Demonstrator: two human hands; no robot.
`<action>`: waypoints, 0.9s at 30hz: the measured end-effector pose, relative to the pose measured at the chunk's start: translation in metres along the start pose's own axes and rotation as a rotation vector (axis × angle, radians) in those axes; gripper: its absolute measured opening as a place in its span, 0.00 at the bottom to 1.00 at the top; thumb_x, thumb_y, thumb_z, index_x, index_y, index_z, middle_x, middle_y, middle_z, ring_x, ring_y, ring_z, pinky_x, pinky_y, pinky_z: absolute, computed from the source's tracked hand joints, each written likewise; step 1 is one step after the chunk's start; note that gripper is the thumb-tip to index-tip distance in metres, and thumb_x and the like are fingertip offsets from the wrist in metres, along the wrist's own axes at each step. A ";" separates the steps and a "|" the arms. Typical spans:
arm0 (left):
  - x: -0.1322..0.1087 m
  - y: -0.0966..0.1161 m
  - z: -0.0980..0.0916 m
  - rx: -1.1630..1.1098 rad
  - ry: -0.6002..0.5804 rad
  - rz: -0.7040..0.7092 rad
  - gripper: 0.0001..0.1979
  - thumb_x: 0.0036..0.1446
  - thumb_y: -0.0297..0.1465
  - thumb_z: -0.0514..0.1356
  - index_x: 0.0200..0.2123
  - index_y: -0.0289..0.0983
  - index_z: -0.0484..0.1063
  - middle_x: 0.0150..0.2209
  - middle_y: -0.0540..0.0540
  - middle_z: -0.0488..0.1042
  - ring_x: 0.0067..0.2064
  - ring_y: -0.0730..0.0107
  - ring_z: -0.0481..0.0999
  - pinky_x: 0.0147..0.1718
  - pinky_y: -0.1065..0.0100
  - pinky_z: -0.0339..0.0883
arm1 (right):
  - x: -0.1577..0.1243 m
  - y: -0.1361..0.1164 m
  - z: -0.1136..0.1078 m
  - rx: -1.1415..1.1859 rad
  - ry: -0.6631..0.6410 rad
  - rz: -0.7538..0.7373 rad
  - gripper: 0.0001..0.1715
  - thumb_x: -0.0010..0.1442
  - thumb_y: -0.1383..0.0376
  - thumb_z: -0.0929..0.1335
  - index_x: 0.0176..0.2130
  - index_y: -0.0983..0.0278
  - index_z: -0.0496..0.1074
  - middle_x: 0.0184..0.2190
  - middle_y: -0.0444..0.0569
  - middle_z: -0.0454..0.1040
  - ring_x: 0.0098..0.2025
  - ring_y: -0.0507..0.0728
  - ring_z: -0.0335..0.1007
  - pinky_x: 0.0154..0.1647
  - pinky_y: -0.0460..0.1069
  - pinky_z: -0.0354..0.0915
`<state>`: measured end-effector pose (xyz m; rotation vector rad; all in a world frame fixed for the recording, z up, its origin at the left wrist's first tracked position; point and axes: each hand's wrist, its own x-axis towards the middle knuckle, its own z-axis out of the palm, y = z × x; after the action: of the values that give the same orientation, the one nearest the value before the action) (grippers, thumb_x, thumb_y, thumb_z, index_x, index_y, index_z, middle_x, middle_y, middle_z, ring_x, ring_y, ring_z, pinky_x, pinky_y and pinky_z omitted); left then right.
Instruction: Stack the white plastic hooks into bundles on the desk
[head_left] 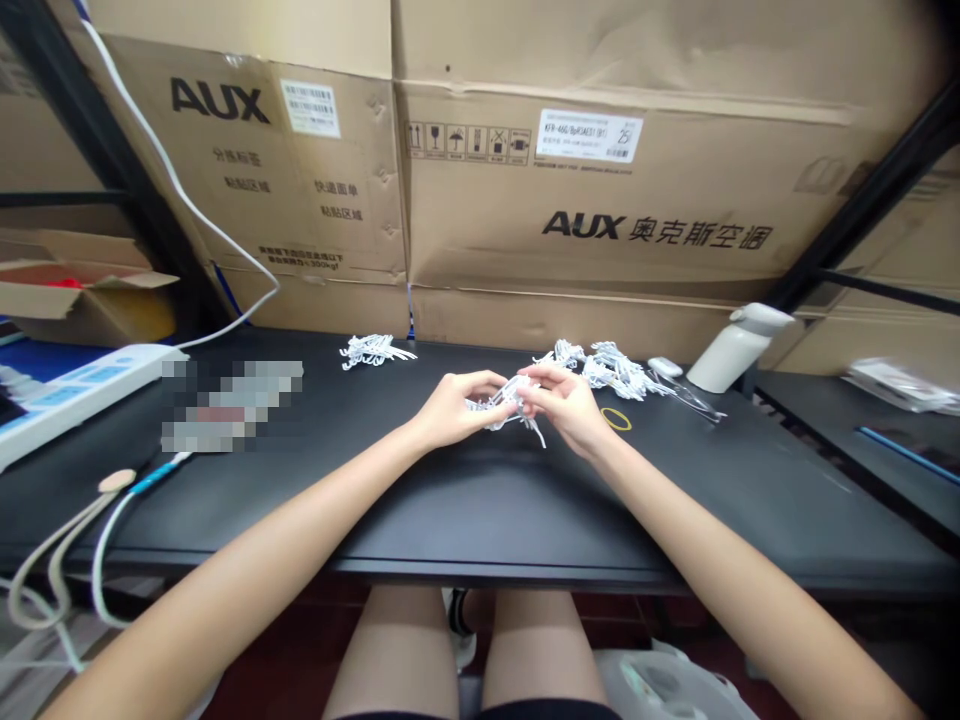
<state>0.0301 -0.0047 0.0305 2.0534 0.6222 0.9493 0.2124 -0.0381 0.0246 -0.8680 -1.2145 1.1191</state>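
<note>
A bundle of thin white hook-like pieces (514,392) is held just above the black table, between both hands. My left hand (461,405) is closed round its left side. The fingertips of my right hand (559,400) pinch it from the right, and a few ends hang down below. Behind my right hand lie two more clumps of the same white pieces (619,372). Farther left, a loose pile of them (375,350) shows curled ends. A yellow rubber band (616,419) lies beside my right wrist.
A white bottle (739,345) leans at the back right, near glasses (686,395). On the left are a white power strip (90,395), cables (112,520) and an open carton (90,290). Large cardboard boxes (480,240) form a wall behind the black table (487,510).
</note>
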 end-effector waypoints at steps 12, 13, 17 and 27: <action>0.004 -0.004 0.000 -0.290 -0.162 -0.150 0.20 0.50 0.39 0.64 0.43 0.33 0.74 0.36 0.40 0.79 0.37 0.64 0.78 0.34 0.68 0.70 | 0.001 0.005 0.001 -0.011 0.089 -0.025 0.17 0.38 0.61 0.77 0.29 0.64 0.74 0.38 0.47 0.75 0.25 0.48 0.68 0.25 0.46 0.67; 0.004 -0.004 0.000 -0.293 -0.167 -0.147 0.19 0.50 0.39 0.64 0.43 0.33 0.74 0.35 0.41 0.79 0.36 0.65 0.78 0.34 0.69 0.70 | 0.001 0.005 0.001 -0.017 0.082 -0.021 0.17 0.38 0.60 0.77 0.29 0.64 0.73 0.40 0.48 0.75 0.26 0.48 0.68 0.25 0.46 0.68; 0.004 -0.004 0.000 -0.297 -0.156 -0.170 0.19 0.49 0.38 0.65 0.41 0.32 0.75 0.31 0.42 0.79 0.33 0.66 0.78 0.33 0.69 0.70 | 0.001 0.004 0.001 -0.020 0.042 0.004 0.19 0.40 0.60 0.77 0.32 0.64 0.74 0.35 0.48 0.76 0.30 0.51 0.71 0.28 0.46 0.69; 0.004 -0.003 0.000 -0.271 -0.067 -0.247 0.20 0.47 0.39 0.67 0.40 0.31 0.76 0.30 0.40 0.80 0.33 0.63 0.79 0.32 0.69 0.70 | 0.003 0.009 0.003 -0.110 0.078 -0.036 0.18 0.42 0.57 0.76 0.32 0.63 0.74 0.30 0.45 0.75 0.32 0.53 0.72 0.36 0.50 0.70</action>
<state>0.0317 0.0001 0.0296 1.7161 0.6555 0.7719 0.2080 -0.0331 0.0175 -0.9609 -1.2309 0.9877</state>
